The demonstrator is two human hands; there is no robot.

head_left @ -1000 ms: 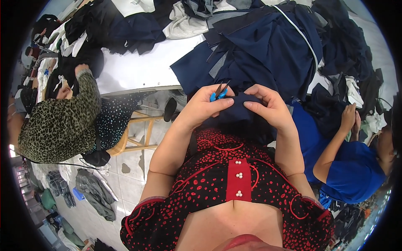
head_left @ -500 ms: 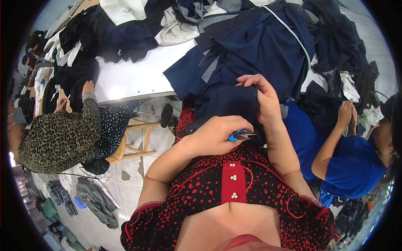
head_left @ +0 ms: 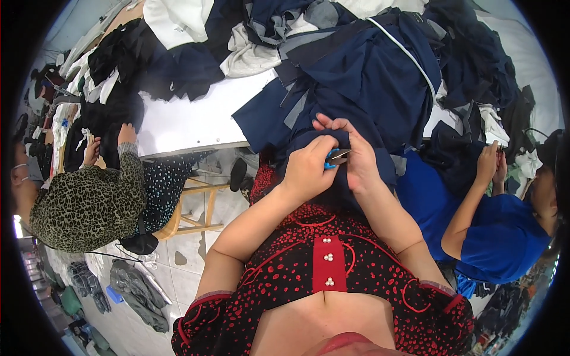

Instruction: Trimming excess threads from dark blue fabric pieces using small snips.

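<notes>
My left hand (head_left: 310,166) is closed round a small pair of thread snips (head_left: 331,160) with blue grips. Their metal blades point right, toward my other palm. Close beside it, my right hand (head_left: 358,153) has its fingers curled over a folded part of a dark navy garment (head_left: 330,135) and grips it. The garment hangs over my lap and runs up into a large navy heap (head_left: 368,77) on the table. The fingertips of my left hand meet the cloth near the fold. What the blades touch is hard to make out.
On the white table (head_left: 184,121) lie dark and grey cloth pieces and a white cord (head_left: 409,53). A person in a leopard-print top (head_left: 89,204) sits left, by a wooden stool (head_left: 199,207). Another person in a blue shirt (head_left: 502,237) handles dark cloth at right.
My left hand has moved up with the snips, closer to the cloth's fold. My right hand has shifted a little left, and the two hands are now nearer each other.
</notes>
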